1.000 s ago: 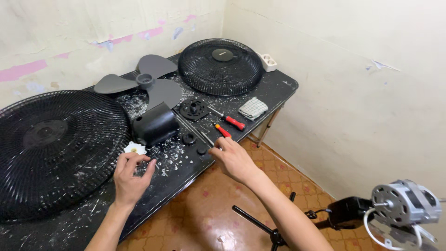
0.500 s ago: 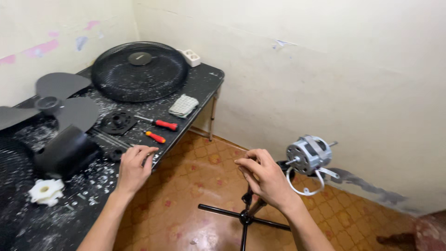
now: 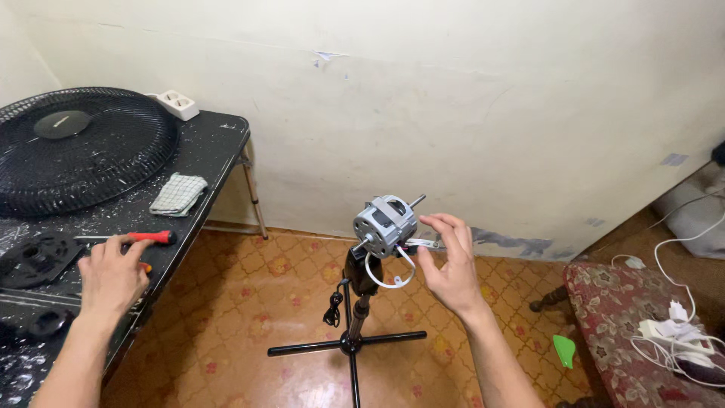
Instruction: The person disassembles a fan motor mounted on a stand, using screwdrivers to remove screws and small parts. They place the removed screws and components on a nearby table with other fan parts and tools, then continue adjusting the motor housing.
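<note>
A grey fan motor [image 3: 385,224] with a white wire loop sits on top of a black stand [image 3: 355,317] on the tiled floor. My right hand [image 3: 451,266] is at the motor's right side. Its thumb and fingers pinch a small metal arm [image 3: 424,243] that sticks out of the motor. My left hand [image 3: 113,276] lies flat on the edge of the black table [image 3: 219,147], fingers spread. It rests over an orange-handled screwdriver [image 3: 146,267], just below a red-handled screwdriver [image 3: 155,236].
On the table lie a round black fan grille [image 3: 75,147], a white power strip [image 3: 179,104], a checked cloth [image 3: 178,194] and a black round plastic part [image 3: 38,257]. At the right stand a patterned stool [image 3: 627,302] with white cables [image 3: 672,329], and a green scrap [image 3: 564,350] on the floor.
The view has swung right, from the table to the motor on its stand. My right hand has reached the motor and closed on its metal arm. My left hand stays at the table edge.
</note>
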